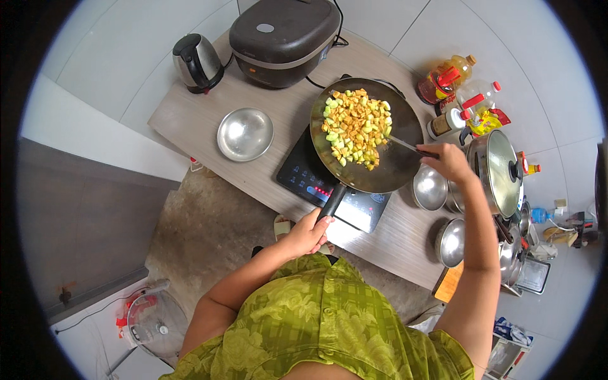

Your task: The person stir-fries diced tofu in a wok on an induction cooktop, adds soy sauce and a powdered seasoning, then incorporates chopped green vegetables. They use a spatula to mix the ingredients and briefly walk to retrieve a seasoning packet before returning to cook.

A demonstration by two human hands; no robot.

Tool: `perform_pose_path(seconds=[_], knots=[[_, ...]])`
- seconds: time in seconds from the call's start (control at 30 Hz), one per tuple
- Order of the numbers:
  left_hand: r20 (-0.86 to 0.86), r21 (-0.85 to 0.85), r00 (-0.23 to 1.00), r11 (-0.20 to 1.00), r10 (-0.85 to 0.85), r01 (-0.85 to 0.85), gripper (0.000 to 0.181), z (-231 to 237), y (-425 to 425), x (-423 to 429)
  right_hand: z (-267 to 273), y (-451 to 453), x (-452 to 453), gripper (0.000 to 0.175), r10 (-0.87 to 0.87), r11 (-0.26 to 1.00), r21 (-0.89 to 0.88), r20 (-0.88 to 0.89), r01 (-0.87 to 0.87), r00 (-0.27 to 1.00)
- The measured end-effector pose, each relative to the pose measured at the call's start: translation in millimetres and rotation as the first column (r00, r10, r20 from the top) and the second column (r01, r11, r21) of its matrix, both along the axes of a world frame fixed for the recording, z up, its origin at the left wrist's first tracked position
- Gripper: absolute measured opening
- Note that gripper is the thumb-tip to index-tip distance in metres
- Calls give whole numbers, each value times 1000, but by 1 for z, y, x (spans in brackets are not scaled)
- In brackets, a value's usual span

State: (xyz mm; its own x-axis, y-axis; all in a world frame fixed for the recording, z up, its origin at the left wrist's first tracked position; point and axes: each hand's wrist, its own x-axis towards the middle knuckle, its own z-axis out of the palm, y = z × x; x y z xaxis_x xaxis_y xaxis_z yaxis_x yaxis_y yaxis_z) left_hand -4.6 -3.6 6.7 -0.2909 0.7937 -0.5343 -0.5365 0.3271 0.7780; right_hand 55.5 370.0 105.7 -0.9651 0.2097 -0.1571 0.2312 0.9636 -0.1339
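Note:
A dark wok (401, 161) sits on a black induction cooktop (304, 171) whose panel shows red lights. My left hand (306, 232) grips the wok's black handle (332, 202). With my right hand (446, 161) I hold a spatula (403, 143) by its dark handle; its metal shaft reaches into the wok, and its blade is hidden among the food. Diced pale-green and orange-brown pieces (356, 126) are heaped on the wok's left side. To the right of the wok, below my right hand, is a metal bowl (430, 187).
A metal bowl (245, 134) stands left of the cooktop, with an electric kettle (197, 64) and a rice cooker (285, 42) behind. Sauce bottles (446, 122) and a lidded steel pot (494, 171) crowd the right. Nearer lie another bowl (451, 242) and a wooden board (448, 283).

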Motion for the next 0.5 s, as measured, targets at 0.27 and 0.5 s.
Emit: perform_pose_path(seconds=[0.27, 0.5], knots=[[22, -3, 1000, 1000, -3, 3, 31, -4, -3, -5, 33, -26, -14, 30, 255, 898, 387, -68, -210, 965], [39, -13, 999, 1000, 25, -24, 29, 0, -1, -5, 114, -40, -13, 30, 312, 796, 571, -106, -199, 944]])
